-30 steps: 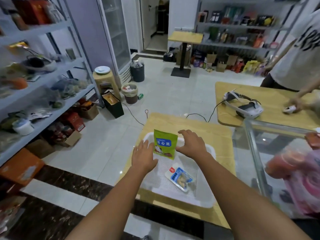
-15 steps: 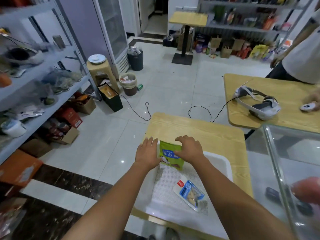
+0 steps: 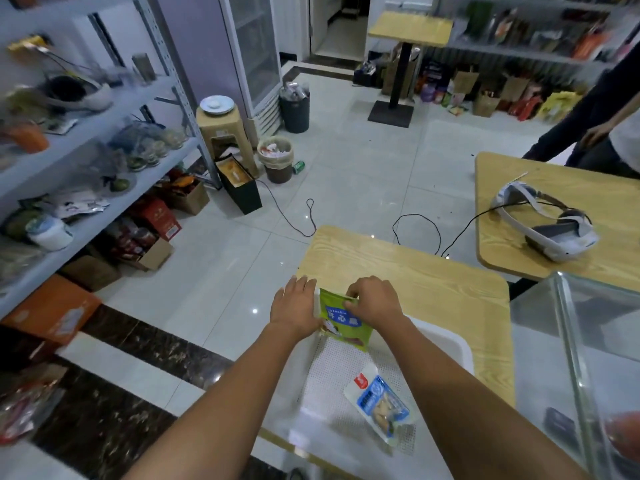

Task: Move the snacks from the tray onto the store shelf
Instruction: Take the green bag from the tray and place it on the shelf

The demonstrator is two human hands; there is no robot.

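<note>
Head view, reading from the left: I see the store shelf [image 3: 104, 140], the grey rack well to the left of the tray [image 3: 446, 344], already crowded with bags and tubs; I cannot tell whether any of them came off the tray. Moving toward the tray, my left hand [image 3: 294, 306] lies flat against the left edge of the green snack pouch [image 3: 346, 323], fingers extended, bracing rather than gripping as far as I can judge. The pouch stands at the tray's far left corner, its lower end inside the tray. Just right of it, my right hand [image 3: 374, 301] pinches the pouch's top edge, fingers curled narrow over it. Nearer me, in the tray's middle, the blue-and-white snack packet [image 3: 377, 407] lies flat and untouched. Further right of the tray sits a glass case [image 3: 581, 358].

By my reading the job is early: the green pouch is held but not lifted clear, the second packet waits, so both carries to the shelf remain.
</note>
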